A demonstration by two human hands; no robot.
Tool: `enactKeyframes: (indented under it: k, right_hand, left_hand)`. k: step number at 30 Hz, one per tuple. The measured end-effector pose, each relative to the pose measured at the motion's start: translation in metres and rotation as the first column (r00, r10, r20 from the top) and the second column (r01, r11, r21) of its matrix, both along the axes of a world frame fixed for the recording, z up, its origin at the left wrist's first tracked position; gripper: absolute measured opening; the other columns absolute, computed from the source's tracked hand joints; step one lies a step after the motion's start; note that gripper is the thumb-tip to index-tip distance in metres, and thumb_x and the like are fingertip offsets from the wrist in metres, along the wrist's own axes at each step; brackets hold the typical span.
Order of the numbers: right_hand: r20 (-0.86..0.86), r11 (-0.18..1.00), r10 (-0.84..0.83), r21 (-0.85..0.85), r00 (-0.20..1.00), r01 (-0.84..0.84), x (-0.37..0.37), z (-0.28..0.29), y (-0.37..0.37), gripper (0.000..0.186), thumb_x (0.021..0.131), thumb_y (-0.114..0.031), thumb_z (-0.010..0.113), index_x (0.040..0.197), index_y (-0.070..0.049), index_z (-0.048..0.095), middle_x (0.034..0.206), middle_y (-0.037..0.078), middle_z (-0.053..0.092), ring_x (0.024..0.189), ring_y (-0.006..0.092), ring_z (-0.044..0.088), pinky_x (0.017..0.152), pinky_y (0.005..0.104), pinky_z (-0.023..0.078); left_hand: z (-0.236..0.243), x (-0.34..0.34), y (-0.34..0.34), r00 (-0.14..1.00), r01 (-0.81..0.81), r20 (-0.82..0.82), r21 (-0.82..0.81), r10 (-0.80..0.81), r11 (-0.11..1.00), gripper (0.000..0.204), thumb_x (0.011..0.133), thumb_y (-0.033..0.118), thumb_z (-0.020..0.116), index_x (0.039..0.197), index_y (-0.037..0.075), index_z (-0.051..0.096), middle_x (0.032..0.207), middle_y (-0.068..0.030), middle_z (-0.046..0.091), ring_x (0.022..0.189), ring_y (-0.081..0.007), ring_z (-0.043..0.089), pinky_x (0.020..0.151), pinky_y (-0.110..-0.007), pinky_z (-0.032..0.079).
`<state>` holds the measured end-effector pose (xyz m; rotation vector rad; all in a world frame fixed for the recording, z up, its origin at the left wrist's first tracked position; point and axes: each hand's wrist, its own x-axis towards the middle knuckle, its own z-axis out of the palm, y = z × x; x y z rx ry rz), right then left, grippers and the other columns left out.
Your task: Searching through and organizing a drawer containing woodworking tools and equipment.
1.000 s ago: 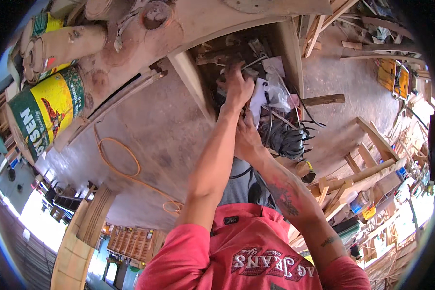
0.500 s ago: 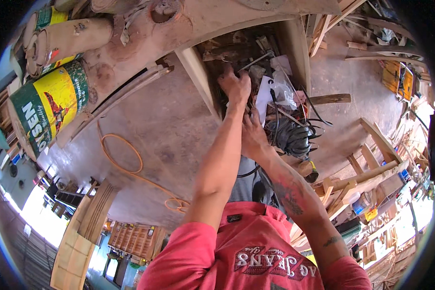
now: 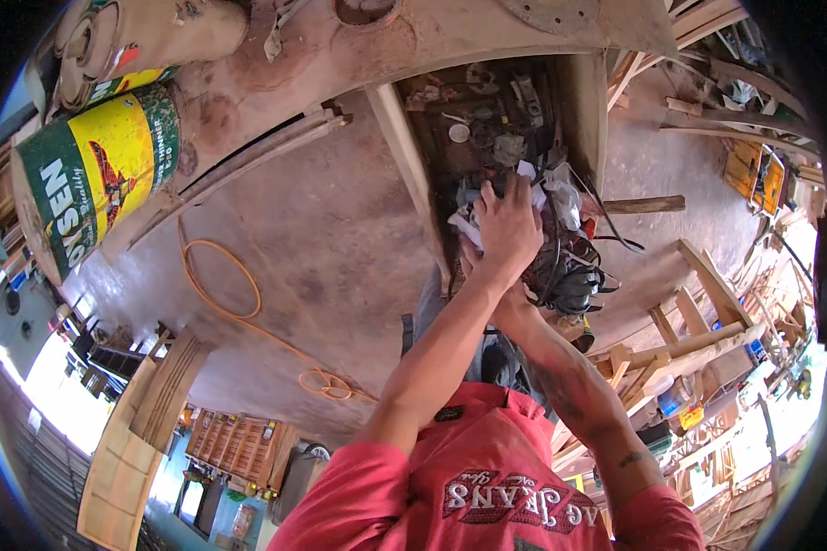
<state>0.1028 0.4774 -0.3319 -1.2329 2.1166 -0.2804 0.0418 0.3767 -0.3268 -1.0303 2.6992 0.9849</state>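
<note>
An open wooden drawer (image 3: 402, 151) under the worktable holds jumbled odds and ends. Over its near part, my left hand (image 3: 513, 225) rests on the clutter with its fingers apart, close to some white paper (image 3: 526, 170). My right hand (image 3: 473, 260) is lower, crossed beneath my left wrist; most of its fingers are hidden. Right of the hands lie a clear plastic bag (image 3: 565, 200) and a bundle of black cords (image 3: 570, 280). Farther in, a small round pale piece (image 3: 458, 133) lies on the dark drawer bottom.
Above the drawer spreads the dusty worktable (image 3: 469, 41), with a green and yellow can (image 3: 110, 174) at its left. An orange hose (image 3: 248, 317) curls on the floor. A wood strip (image 3: 648, 205) juts out right of the drawer. Wooden frames (image 3: 708, 312) stand at the right.
My left hand has come back from deeper in the drawer and moved right, across my right hand. Clutter has shifted toward me, baring more drawer bottom. The view has shifted slightly.
</note>
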Motion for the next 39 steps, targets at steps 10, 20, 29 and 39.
enactKeyframes:
  k: [10, 20, 29, 39]
  right_hand:
    - [0.352, 0.806, 0.49, 0.167, 0.798, -0.568, -0.075, 0.129, -0.042, 0.028, 0.086, -0.02, 0.057, 0.103, -0.002, 0.069, 0.107, 0.018, 0.068, 0.1, 0.0365, 0.065, 0.098, 0.0476, 0.044]
    - [-0.041, 0.874, -0.413, 0.264, 0.91, 0.409, -0.223, 0.012, -0.097, 0.038, 0.091, -0.029, 0.056, 0.105, 0.005, 0.064, 0.107, 0.031, 0.064, 0.092, 0.0446, 0.067, 0.081, 0.0506, 0.056]
    - [-0.077, 0.795, -0.544, 0.271, 0.835, 0.543, -0.217, -0.042, -0.106, 0.065, 0.085, -0.046, 0.066, 0.123, 0.004, 0.053, 0.108, 0.036, 0.063, 0.106, 0.0503, 0.061, 0.094, 0.0524, 0.05]
    - [-0.034, 0.784, -0.6, 0.176, 0.8, 0.595, -0.221, -0.059, -0.077, 0.077, 0.074, -0.039, 0.079, 0.133, -0.001, 0.049, 0.109, 0.029, 0.066, 0.103, 0.0445, 0.065, 0.089, 0.047, 0.053]
  left_hand:
    - [0.01, 0.058, -0.015, 0.985, 0.172, 0.001, 0.171, -0.175, 0.97, 0.046, 0.083, 0.018, 0.061, 0.128, 0.011, 0.055, 0.133, -0.0038, 0.054, 0.121, -0.0381, 0.04, 0.101, -0.055, 0.034]
    - [0.011, 0.065, 0.001, 0.98, 0.2, -0.028, 0.068, -0.199, 0.977, 0.047, 0.082, 0.019, 0.061, 0.127, 0.008, 0.057, 0.132, -0.004, 0.056, 0.124, -0.0366, 0.04, 0.102, -0.058, 0.033]
    - [0.017, 0.076, 0.002, 0.985, 0.169, -0.005, 0.119, -0.17, 0.978, 0.046, 0.082, 0.018, 0.061, 0.128, 0.009, 0.057, 0.136, -0.0048, 0.054, 0.125, -0.0376, 0.04, 0.104, -0.057, 0.032]
    - [-0.015, 0.064, -0.019, 0.996, 0.084, -0.011, 0.24, -0.084, 0.967, 0.03, 0.09, 0.021, 0.058, 0.116, 0.006, 0.059, 0.119, -0.0147, 0.064, 0.11, -0.0418, 0.056, 0.09, -0.056, 0.044]
